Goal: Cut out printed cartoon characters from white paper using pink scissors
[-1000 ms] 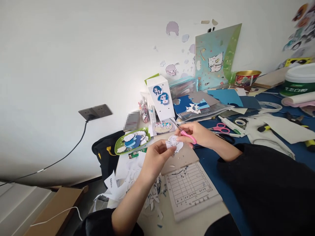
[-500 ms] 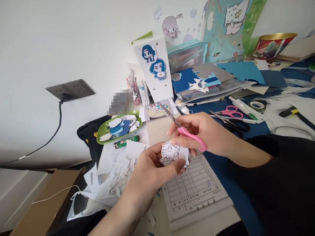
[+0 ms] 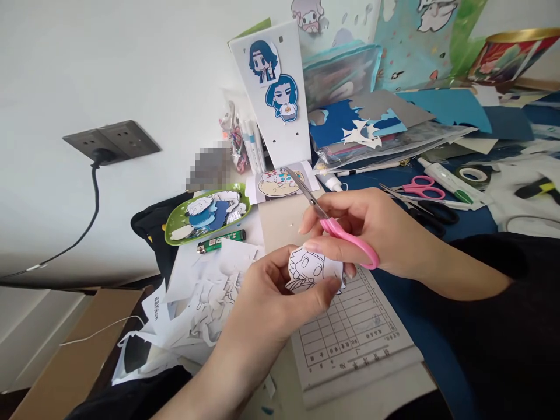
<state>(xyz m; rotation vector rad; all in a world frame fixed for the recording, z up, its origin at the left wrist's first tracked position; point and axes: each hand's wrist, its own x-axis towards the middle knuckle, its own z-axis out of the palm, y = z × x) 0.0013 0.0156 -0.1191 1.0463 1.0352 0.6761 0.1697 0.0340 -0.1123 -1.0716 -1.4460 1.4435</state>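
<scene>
A white paper cutout [image 3: 311,265] with a line-drawn cartoon figure is pinched in my left hand [image 3: 280,297], the thumb across its lower edge. My right hand [image 3: 363,233] is closed around pink-handled scissors [image 3: 336,228], whose blades point up and to the left, away from the paper. The right thumb also touches the top of the cutout. Below both hands lies a pad with a printed grid [image 3: 345,326]. Part of the cutout is hidden by my fingers.
On the left are a green dish [image 3: 172,224] of paper pieces, a green lighter [image 3: 221,241] and a heap of paper scraps [image 3: 214,303]. A white board with cartoon stickers [image 3: 280,140] stands behind. Other pink scissors [image 3: 422,188] and a tape roll [image 3: 473,174] lie right.
The camera view has tilted down slightly and shifted. Both hands keep hold of the cutout and the scissors, with barely any movement between them.
</scene>
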